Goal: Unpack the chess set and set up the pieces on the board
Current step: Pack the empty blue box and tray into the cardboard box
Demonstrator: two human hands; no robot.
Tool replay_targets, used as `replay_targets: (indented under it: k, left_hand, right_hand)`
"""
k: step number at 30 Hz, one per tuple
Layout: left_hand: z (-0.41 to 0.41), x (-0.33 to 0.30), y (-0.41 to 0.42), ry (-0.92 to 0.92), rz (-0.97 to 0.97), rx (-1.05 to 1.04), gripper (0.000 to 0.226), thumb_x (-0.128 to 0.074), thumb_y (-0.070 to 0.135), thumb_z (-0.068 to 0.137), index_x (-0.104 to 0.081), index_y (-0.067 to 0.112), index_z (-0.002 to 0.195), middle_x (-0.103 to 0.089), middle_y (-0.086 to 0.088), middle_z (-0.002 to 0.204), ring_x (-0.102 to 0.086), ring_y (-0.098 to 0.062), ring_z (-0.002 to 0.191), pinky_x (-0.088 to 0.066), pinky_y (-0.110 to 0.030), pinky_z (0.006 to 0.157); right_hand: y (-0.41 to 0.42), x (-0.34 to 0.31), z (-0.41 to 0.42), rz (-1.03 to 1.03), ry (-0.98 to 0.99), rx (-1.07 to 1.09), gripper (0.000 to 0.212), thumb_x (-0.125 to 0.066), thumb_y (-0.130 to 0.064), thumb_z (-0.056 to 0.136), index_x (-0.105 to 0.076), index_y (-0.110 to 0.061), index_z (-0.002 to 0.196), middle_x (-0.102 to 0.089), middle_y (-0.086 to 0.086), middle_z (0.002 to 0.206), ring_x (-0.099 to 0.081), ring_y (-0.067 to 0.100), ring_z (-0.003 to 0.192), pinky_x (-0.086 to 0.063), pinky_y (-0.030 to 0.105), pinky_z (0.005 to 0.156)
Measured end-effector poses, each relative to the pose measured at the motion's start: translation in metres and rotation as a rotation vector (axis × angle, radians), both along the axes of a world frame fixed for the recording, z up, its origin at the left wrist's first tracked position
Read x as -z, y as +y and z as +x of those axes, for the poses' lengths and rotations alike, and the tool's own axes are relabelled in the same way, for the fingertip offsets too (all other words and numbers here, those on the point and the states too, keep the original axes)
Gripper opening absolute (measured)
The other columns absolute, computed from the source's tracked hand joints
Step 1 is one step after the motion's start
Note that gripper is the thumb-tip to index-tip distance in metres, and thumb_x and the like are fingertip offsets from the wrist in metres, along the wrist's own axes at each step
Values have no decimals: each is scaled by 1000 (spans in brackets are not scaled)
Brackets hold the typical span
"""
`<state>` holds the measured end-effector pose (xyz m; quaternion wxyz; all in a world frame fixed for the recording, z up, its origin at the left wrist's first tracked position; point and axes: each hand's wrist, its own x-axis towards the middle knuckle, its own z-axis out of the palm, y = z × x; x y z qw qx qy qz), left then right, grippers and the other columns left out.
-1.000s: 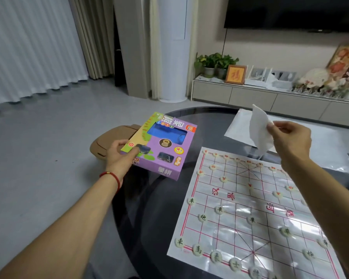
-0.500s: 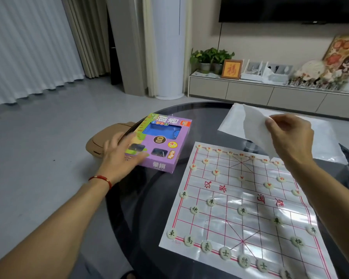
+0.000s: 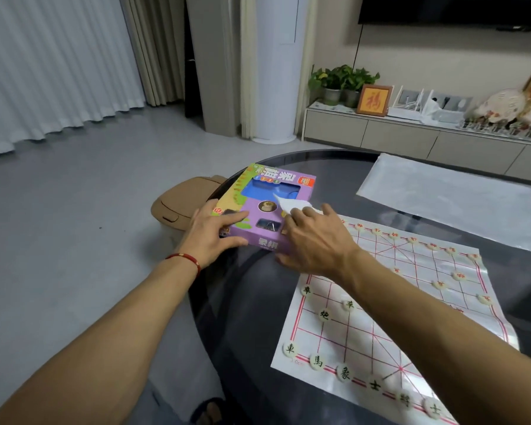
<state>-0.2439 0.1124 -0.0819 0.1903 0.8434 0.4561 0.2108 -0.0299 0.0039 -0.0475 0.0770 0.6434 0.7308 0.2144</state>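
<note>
Two hands meet at the purple box [image 3: 267,207], which lies flat on the dark glass table [image 3: 252,302] near its left edge, just beside the far-left corner of the board sheet [image 3: 380,317]. Our left hand [image 3: 210,237] rests on the box's near-left corner, fingers fairly straight, thumb along the front wall. Our right hand [image 3: 313,240] presses a white paper slip [image 3: 290,205] onto the lid; we cannot tell whether it pinches the slip. We judge the box thin cardboard, light and easily dented over its window, so it is best held by its side walls. The sheet looks glossy, thin and curl-prone. The round pieces [image 3: 324,315] stand on their points, small, hard and likely to slide on the film if nudged.
</note>
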Motion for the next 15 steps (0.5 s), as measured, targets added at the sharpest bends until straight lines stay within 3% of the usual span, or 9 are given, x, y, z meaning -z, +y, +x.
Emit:
replay_targets:
  k: [3,8,12,15]
  left_hand:
    - [-3,4,6,48,69,9,58,-77,46,80,-59,40,135,-37,-13,151,-33,-35,133,-24,-40,113]
    - [-13,6,16,93,108,56,58,-70,52,81,-57,41,136,-46,-20,147,-43,-40,129,-31,-45,111]
    - [-28,2,22,2,96,119,51,-79,23,83,-65,21,133,-52,-18,145,-46,-34,137,-32,-36,112]
    - [-33,2,24,-1,135,134,45,-78,12,84,-68,12,127,-55,-17,143,-48,-32,136,-29,-28,109]
  right_hand:
    - [4,1,-2,-33,10,40,72,-39,-72,94,-56,-10,128,-63,12,124,-64,32,107,-46,44,92]
    - [7,-1,-10,-42,101,-19,49,-46,-50,101,-59,-7,122,-64,14,111,-66,30,91,-42,35,66]
    - [7,-7,-10,-71,125,-12,47,-50,-48,100,-59,-8,123,-63,14,112,-66,28,92,-42,32,66]
    - [9,-9,-14,-89,116,-5,50,-51,-50,100,-58,-8,126,-62,14,116,-65,27,93,-47,32,68]
